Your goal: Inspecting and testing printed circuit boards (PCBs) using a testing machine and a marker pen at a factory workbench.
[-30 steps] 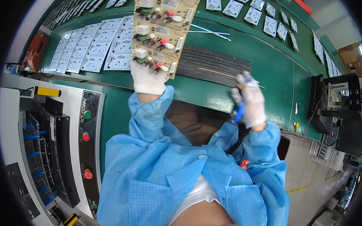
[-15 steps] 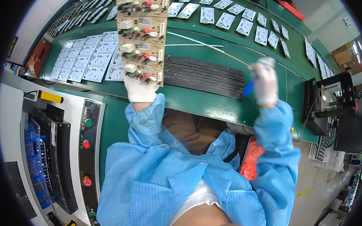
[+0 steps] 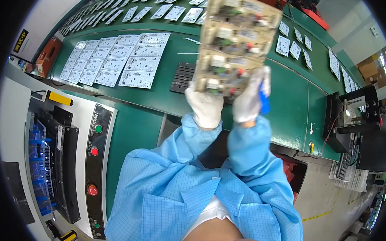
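A tan circuit board panel (image 3: 240,25), made up of several joined boards with red, white and green components, hangs over the bench between my hands, smeared by motion. My white-gloved left hand (image 3: 205,107) is closed on its lower left corner. At its lower right edge, my right hand (image 3: 246,103), also gloved, is closed against the board. A slim bright blue object (image 3: 264,100) sticks out of that hand; its kind is unclear. Behind the panel, black slatted strips (image 3: 182,79) lie on the bench, mostly hidden.
White board panels (image 3: 139,60) lie in a row on the green bench (image 3: 284,111) at left. Many small white boards (image 3: 283,45) line the raised back shelf. A machine with push buttons (image 3: 97,151) stands left, a black fixture (image 3: 346,114) right.
The circuit board panel and my left hand have moved right. My right hand has come left to the panel's right edge, still with the blue object. More black strips are now covered.
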A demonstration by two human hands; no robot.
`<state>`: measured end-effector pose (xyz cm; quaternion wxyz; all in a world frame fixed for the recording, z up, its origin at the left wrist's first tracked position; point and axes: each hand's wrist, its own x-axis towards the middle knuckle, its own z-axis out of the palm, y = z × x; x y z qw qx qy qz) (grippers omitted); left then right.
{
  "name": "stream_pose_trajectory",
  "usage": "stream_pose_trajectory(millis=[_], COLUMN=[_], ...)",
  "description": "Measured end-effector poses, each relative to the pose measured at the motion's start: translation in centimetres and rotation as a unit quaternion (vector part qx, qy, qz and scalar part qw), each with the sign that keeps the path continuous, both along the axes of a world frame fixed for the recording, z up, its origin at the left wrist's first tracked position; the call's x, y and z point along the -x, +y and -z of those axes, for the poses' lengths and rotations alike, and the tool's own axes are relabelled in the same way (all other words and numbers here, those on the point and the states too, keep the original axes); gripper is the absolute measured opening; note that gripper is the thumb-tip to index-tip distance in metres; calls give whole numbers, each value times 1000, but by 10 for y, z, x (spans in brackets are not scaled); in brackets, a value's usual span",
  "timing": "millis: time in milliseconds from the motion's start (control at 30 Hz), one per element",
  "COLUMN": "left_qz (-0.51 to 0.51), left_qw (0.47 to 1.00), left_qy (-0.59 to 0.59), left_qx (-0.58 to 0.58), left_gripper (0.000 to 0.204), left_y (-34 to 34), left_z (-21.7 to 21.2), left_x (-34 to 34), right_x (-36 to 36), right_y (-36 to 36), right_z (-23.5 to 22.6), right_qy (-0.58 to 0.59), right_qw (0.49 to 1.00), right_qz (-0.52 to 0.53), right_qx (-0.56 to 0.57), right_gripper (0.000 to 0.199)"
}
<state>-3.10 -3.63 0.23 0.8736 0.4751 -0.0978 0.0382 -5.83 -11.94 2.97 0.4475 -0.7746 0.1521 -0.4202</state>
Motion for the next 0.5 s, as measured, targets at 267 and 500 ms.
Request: stream_pose_trajectory(millis=[267, 500], left_qz=[-81, 148], left_qw=[900, 561], left_qy=[-427, -409], left_qx=[-24, -704], left_gripper=[82, 25], left_y=[103, 59], left_z=[-70, -110], left_x=[-79, -68], right_x=[-5, 2], right_y=[-79, -62], right_z=[-69, -58], right_qy=[51, 219], right_qw=[909, 795], right_qz=[-200, -226], right_qx=[362, 518], right_gripper=[15, 17])
